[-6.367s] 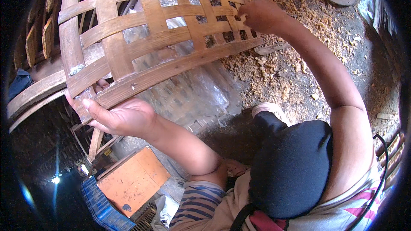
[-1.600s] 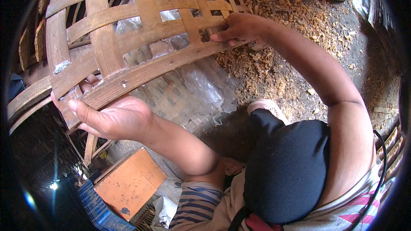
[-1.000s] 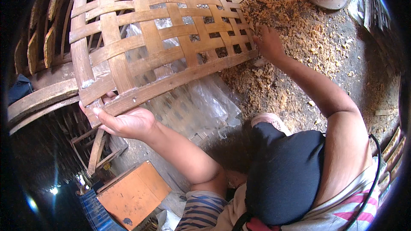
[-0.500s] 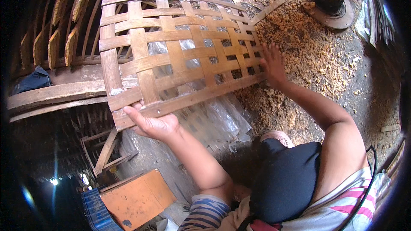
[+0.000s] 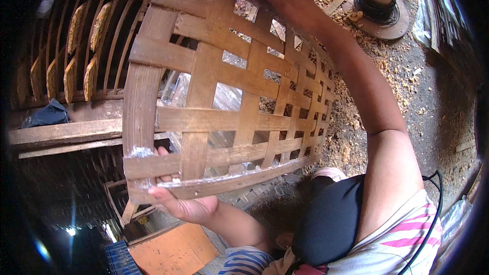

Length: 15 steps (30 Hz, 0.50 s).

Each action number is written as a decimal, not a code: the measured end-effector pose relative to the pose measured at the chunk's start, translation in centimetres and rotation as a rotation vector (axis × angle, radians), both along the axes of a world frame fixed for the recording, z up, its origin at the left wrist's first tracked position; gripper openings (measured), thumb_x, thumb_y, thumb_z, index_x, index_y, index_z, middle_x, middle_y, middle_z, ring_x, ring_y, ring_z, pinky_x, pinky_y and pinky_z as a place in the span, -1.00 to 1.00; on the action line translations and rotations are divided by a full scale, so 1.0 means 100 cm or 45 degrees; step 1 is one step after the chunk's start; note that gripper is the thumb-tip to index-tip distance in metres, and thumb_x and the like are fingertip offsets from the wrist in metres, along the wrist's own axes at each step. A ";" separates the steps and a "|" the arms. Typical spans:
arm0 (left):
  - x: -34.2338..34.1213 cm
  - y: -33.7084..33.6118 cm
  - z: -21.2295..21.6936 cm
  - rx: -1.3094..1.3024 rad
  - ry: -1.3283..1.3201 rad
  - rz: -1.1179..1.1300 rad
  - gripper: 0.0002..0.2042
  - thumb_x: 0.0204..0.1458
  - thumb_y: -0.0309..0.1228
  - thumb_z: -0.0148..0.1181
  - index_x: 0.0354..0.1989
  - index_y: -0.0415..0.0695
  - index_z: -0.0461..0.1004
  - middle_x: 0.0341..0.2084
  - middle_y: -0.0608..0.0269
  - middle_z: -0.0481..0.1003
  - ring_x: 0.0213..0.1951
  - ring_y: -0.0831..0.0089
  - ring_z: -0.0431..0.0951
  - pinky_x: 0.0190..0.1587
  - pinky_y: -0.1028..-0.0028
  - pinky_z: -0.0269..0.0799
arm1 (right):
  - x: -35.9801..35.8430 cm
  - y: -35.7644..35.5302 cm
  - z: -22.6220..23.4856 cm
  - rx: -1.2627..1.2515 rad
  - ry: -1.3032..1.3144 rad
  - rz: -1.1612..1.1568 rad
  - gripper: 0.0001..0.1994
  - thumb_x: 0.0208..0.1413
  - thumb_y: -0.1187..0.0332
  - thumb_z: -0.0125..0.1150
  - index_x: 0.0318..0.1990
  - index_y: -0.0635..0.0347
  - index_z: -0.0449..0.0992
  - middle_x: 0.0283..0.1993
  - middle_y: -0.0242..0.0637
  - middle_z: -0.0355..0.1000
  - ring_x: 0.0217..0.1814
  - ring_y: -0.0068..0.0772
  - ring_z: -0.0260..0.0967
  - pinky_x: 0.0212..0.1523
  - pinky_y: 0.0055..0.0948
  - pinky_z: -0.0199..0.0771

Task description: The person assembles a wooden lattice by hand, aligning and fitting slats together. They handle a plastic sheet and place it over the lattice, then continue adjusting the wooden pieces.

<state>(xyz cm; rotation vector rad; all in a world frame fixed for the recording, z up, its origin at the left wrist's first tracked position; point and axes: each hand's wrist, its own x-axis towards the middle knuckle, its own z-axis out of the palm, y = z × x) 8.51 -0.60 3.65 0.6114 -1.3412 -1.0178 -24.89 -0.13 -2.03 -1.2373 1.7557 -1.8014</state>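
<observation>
A large woven bamboo-slat tray (image 5: 244, 84) is tilted up in front of me, its open lattice filling the middle of the view. At its near left corner, my left hand (image 5: 186, 206) grips the bottom rim, thumb outside and fingertips showing through the gaps. My right hand (image 5: 290, 5) reaches over to the far upper rim and is closed around it, with some fingers hidden behind. Whitish residue sticks to the tray's lower left corner and along its bottom rim. Clear plastic shows through the holes.
To the left, a slatted wooden rack holds several yellowish slabs (image 5: 100, 25), above a black bag (image 5: 47, 114) on a wooden beam (image 5: 71, 131). An orange panel (image 5: 175, 250) lies below. A spool wound with dark wire (image 5: 377, 7) stands far right on the crumb-strewn floor (image 5: 387, 79).
The tray has come closer and tilted up more steeply. My right hand has gone from flat against its right edge to the far rim; my left hand keeps the corner, now lower.
</observation>
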 end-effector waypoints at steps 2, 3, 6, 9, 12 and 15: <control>0.002 0.004 -0.003 -0.049 -0.042 0.005 -0.37 0.29 -0.01 -0.06 0.44 0.00 -0.01 0.38 0.04 0.09 0.42 0.19 0.05 0.42 -0.03 0.05 | 0.003 -0.003 0.002 0.009 -0.026 -0.054 -0.27 0.30 -0.27 -0.27 0.34 0.17 0.27 0.34 0.05 0.26 0.43 0.05 0.14 0.43 -0.12 0.08; -0.001 0.008 -0.001 -0.012 -0.015 -0.033 -0.36 0.29 -0.02 -0.07 0.45 -0.02 -0.05 0.40 -0.01 0.05 0.44 0.19 0.00 0.42 -0.04 0.04 | 0.004 -0.008 0.007 0.022 0.026 -0.158 -0.30 0.29 -0.24 -0.18 0.23 0.22 0.40 0.15 0.07 0.44 0.25 0.05 0.36 0.28 -0.12 0.28; 0.002 0.011 -0.001 -0.085 -0.074 0.045 -0.34 0.28 -0.01 -0.05 0.45 -0.03 -0.07 0.40 -0.03 0.04 0.43 0.20 0.01 0.42 -0.03 0.05 | 0.007 0.016 0.041 0.195 0.144 -0.082 -0.37 0.28 -0.19 -0.06 0.10 0.26 0.49 -0.04 0.04 0.54 0.06 -0.01 0.50 0.10 -0.12 0.42; 0.002 0.012 -0.003 -0.079 -0.069 0.032 -0.32 0.27 0.00 -0.02 0.44 -0.08 -0.05 0.40 -0.04 0.04 0.42 0.19 0.03 0.41 -0.02 0.07 | -0.001 -0.003 0.033 0.262 0.153 -0.129 -0.43 0.29 -0.12 -0.01 0.03 0.28 0.52 -0.16 0.01 0.57 -0.08 -0.09 0.54 -0.01 -0.14 0.46; 0.000 0.013 -0.003 -0.043 -0.049 0.062 -0.31 0.25 -0.01 0.01 0.43 -0.10 -0.02 0.39 -0.04 0.05 0.41 0.20 0.07 0.40 0.00 0.10 | -0.004 -0.016 0.008 0.057 0.316 -0.171 -0.49 0.33 -0.03 -0.02 0.08 0.28 0.50 -0.14 0.00 0.56 -0.10 -0.13 0.53 0.00 -0.20 0.46; -0.001 0.016 -0.005 0.031 0.054 0.073 -0.33 0.26 -0.04 0.01 0.43 -0.11 0.00 0.37 -0.04 0.11 0.38 0.21 0.13 0.39 0.02 0.13 | -0.005 -0.021 -0.007 -0.054 0.395 -0.156 -0.59 0.33 0.18 0.03 0.18 0.28 0.40 -0.08 -0.01 0.53 -0.11 -0.20 0.51 -0.02 -0.25 0.47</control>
